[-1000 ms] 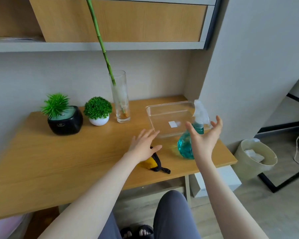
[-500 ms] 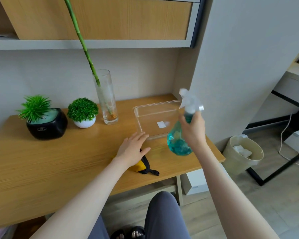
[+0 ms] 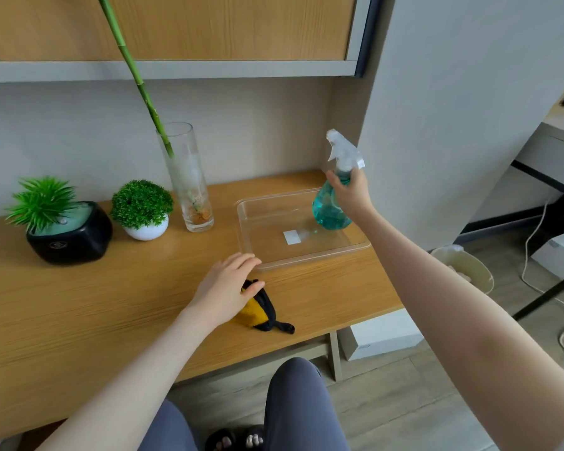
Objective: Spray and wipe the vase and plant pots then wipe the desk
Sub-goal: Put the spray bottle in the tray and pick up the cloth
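Spray bottle [image 3: 331, 208] now lifted, right hand [image 3: 350, 192].

Your right hand [image 3: 350, 193] grips the neck of the spray bottle [image 3: 331, 208], holding its teal body in the air above the clear plastic tray [image 3: 303, 255], nozzle pointing left toward the glass vase [image 3: 189, 183] with its green stalk [image 3: 134, 70]. Your left hand [image 3: 227, 289] rests on the yellow-and-black cloth [image 3: 258, 312] lying on the wooden desk [image 3: 79, 307], thumb pressed against its top edge, just in front of the tray. At the rear left of the desk, the black pot [image 3: 70, 237] and the white pot [image 3: 145, 229] stand side by side, with the vase just right of the white pot.
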